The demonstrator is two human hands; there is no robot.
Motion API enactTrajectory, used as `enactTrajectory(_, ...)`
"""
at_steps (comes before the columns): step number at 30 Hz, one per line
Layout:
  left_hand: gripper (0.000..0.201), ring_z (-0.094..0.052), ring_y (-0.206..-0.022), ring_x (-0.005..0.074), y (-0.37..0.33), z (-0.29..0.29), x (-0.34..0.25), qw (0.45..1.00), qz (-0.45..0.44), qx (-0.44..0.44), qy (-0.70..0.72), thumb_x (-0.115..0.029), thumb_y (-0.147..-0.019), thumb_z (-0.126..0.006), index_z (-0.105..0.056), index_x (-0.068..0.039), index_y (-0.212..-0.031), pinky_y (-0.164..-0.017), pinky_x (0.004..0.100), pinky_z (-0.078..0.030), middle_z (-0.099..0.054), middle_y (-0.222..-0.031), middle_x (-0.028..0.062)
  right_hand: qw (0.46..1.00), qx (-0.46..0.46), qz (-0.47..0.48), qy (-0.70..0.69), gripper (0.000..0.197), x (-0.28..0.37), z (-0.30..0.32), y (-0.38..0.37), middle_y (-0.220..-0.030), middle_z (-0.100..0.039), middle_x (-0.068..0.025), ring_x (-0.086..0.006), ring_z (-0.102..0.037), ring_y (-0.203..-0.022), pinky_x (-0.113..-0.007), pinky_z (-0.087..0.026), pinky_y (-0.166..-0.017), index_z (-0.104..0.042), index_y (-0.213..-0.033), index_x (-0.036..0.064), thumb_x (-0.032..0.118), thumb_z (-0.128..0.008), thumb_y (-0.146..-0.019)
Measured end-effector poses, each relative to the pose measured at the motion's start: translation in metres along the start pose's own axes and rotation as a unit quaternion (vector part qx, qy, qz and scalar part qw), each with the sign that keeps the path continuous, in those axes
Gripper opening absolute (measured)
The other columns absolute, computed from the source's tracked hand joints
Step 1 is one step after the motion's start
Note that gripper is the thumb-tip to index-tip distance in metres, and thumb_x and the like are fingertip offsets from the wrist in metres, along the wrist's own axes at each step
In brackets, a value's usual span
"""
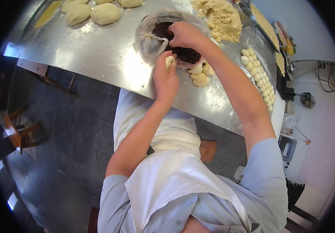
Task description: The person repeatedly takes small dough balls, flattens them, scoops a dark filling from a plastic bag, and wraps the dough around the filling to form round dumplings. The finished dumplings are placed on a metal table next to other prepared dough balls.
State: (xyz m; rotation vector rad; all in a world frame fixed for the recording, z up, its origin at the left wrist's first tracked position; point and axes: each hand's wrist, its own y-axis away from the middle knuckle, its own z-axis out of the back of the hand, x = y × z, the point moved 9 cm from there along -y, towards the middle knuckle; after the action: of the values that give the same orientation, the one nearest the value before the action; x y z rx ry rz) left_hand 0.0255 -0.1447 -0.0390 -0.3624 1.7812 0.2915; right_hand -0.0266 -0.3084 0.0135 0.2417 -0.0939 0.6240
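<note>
My left hand is curled round a small piece of pale dough, held just at the near side of a bowl lined with clear plastic. A dark, thick paste fills the bowl. My right hand reaches over the rim, its bent fingers closed down into the paste; the fingertips are partly hidden. Several flattened pale dough pieces lie in a small heap beside the bowl, under my right forearm.
A rough mass of yellowish dough rests behind my right arm. Rows of small white dough balls line the right of the metal table. Large smooth dough lumps and a yellow scraper lie far left. A wooden stool stands on the floor.
</note>
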Motion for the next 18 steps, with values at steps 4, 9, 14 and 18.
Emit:
enactTrajectory(4,0.032,-0.065,-0.109,0.0204,-0.003,-0.003,0.002,1.000,-0.006,0.000,-0.002,0.002,-0.102,-0.058,-0.059,-0.004,-0.133,-0.099,0.0328,-0.050,-0.071,-0.121,0.0109,0.996,0.069,0.016,-0.045,0.039,0.000,0.001,-0.005,-0.092,-0.076,-0.0186,-0.0311,-0.073,-0.086,-0.040,-0.057,-0.080,-0.076,-0.105,-0.0022,0.016,-0.075,-0.071)
enactTrajectory(9,0.031,-0.063,-0.106,0.0147,-0.006,-0.004,0.003,1.000,-0.017,0.005,-0.007,0.002,-0.104,-0.057,-0.058,-0.003,-0.134,-0.097,0.0292,-0.050,-0.070,-0.120,0.0071,0.986,0.154,0.040,-0.046,0.037,0.010,0.004,0.005,-0.092,-0.077,-0.0150,-0.0255,-0.071,-0.082,-0.037,-0.056,-0.078,-0.076,-0.106,-0.0014,0.015,-0.074,-0.073)
enactTrajectory(14,0.032,-0.066,-0.108,0.0176,-0.007,-0.001,0.015,0.996,0.020,0.027,0.078,0.002,-0.104,-0.056,-0.057,-0.001,-0.135,-0.098,0.0309,-0.053,-0.069,-0.123,0.0112,0.970,0.196,-0.026,-0.144,0.039,-0.007,0.016,0.019,-0.094,-0.077,-0.0099,-0.0177,-0.070,-0.083,-0.032,-0.056,-0.077,-0.076,-0.113,-0.0017,0.015,-0.075,-0.078)
enactTrajectory(18,0.032,-0.068,-0.108,0.0192,0.003,0.001,0.012,0.978,0.076,0.041,0.187,-0.002,-0.107,-0.052,-0.052,0.001,-0.139,-0.098,0.0320,-0.057,-0.066,-0.127,0.0139,0.922,0.131,-0.082,-0.355,0.036,-0.028,0.018,0.063,-0.101,-0.076,-0.0078,-0.0141,-0.069,-0.084,-0.029,-0.056,-0.079,-0.074,-0.119,-0.0033,0.012,-0.076,-0.086)
